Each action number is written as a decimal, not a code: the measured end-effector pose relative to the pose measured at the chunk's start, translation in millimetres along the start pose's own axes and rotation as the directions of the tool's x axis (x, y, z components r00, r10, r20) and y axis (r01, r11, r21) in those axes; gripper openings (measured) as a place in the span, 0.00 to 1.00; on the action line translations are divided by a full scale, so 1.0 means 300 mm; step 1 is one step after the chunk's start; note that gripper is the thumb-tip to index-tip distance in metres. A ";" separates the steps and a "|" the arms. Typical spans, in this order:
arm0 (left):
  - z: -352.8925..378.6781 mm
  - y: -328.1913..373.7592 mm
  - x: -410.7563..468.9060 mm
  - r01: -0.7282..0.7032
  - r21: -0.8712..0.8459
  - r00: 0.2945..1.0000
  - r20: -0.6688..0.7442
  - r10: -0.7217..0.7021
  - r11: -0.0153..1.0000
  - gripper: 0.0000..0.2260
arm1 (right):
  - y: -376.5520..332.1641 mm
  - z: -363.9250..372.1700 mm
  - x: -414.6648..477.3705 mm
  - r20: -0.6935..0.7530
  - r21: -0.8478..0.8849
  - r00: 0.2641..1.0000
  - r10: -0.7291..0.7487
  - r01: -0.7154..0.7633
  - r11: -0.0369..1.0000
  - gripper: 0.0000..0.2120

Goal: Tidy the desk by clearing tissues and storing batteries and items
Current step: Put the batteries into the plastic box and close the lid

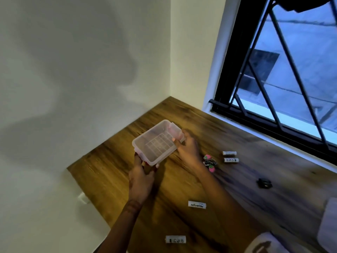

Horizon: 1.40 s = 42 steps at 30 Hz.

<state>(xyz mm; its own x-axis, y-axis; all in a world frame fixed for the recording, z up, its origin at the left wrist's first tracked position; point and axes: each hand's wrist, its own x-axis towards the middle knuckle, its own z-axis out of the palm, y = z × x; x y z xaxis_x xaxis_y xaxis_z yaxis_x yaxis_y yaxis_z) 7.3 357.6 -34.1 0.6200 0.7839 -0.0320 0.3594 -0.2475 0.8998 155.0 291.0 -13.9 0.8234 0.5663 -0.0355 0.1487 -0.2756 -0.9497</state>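
A clear plastic box [155, 143] with pink clip tabs is held above the wooden desk [182, 179], tilted, with both hands on it. My left hand [141, 177] grips its near corner; my right hand [187, 148] holds its right end by the clip. The box looks empty. Two white batteries [229, 153] [231, 160] lie side by side to the right. Two more white batteries [197, 205] [175, 239] lie nearer me. A pink and green trinket [209, 162] rests beside my right wrist.
A small black object [264, 183] lies on the desk at the right. White tissue or cloth [328, 225] fills the lower right corner. A barred window [291, 79] runs along the desk's right edge, and walls close off the far side and the left.
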 end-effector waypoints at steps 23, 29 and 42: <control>0.265 0.123 -0.762 -0.352 -0.229 0.760 0.496 0.420 0.907 0.26 | 0.216 -0.540 -1.147 -0.656 0.089 0.753 0.058 0.001 0.996 0.22; 0.408 0.210 -0.917 -0.319 -0.268 0.599 0.687 0.412 0.909 0.29 | 0.279 -0.703 -1.338 -0.742 0.145 0.661 0.112 -0.004 0.989 0.18; 0.706 0.284 -1.133 -0.325 -0.240 0.501 0.777 0.381 0.915 0.24 | 0.495 -0.999 -1.533 -0.808 0.231 0.486 0.333 -0.259 0.938 0.19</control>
<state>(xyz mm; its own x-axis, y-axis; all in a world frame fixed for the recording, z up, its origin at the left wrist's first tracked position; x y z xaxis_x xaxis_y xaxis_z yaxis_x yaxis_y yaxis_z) -25.1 -50.5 -38.6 0.9894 -0.1446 -0.0113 -0.0396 -0.3444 0.9380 -37.6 -243.4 -45.3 0.8922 -0.4441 -0.0821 -0.2002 -0.2260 -0.9534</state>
